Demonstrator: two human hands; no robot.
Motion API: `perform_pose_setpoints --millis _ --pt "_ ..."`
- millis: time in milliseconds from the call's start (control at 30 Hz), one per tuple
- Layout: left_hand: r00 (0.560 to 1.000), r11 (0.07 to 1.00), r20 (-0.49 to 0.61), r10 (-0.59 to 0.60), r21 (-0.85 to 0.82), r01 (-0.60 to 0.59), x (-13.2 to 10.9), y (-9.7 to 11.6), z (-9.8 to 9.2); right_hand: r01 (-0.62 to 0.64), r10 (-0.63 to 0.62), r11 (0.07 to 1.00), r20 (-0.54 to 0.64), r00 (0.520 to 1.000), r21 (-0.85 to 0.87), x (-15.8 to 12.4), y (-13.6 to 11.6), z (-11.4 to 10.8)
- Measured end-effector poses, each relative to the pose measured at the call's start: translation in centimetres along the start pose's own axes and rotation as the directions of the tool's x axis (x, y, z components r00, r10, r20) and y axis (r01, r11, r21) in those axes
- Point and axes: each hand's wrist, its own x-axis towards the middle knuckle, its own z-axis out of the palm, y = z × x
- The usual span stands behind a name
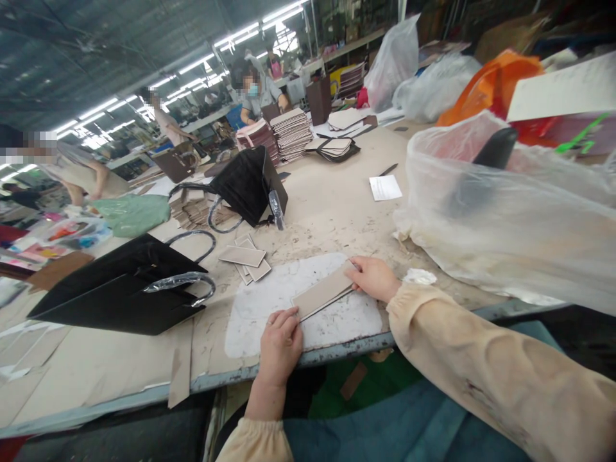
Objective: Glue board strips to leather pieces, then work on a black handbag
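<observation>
A long beige strip (pixel 323 290) with a dark edge lies tilted above a white work mat (pixel 262 324). Its lower left end is pinched by my left hand (pixel 282 340), thumb and fingers together. At the upper right end, my right hand (pixel 375 277) grips it between thumb and fingers. Just left of the mat's top sits a small loose pile of similar beige pieces (pixel 246 256) with pale borders. A black handbag (pixel 125 289) with plastic-wrapped handles lies farther left. Behind the pile stands another black handbag (pixel 245 183).
A big clear plastic bag (pixel 495 218) bulges over the table's right side. Beyond it are an orange bag (pixel 495 83) and white bags. Stacks of panels (pixel 291 135) stand at the back, near a masked co-worker (pixel 260 93). The metal table edge (pixel 337 350) runs just before me.
</observation>
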Motion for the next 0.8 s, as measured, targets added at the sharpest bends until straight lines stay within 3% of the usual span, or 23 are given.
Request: perform_pose_setpoints --millis 133,300,600,800 --pt "1.000 1.000 0.015 -0.016 0.004 0.015 0.1 0.3 0.1 0.107 -0.140 0.946 -0.091 0.986 -0.305 0.1 0.4 -0.2" --pt "0.999 1.000 0.027 -0.029 0.010 0.029 0.4 0.6 -0.2 0.095 -0.140 0.879 -0.061 0.988 -0.466 0.0 0.6 -0.5" --pt "1.000 1.000 0.006 -0.007 0.018 0.007 0.2 0.3 0.1 0.026 -0.075 0.932 -0.122 0.990 -0.361 0.2 1.1 -0.4" --pt "1.000 1.000 0.002 0.015 0.013 -0.015 0.2 0.1 0.2 0.033 -0.066 0.950 -0.095 0.993 -0.312 0.4 1.5 -0.5"
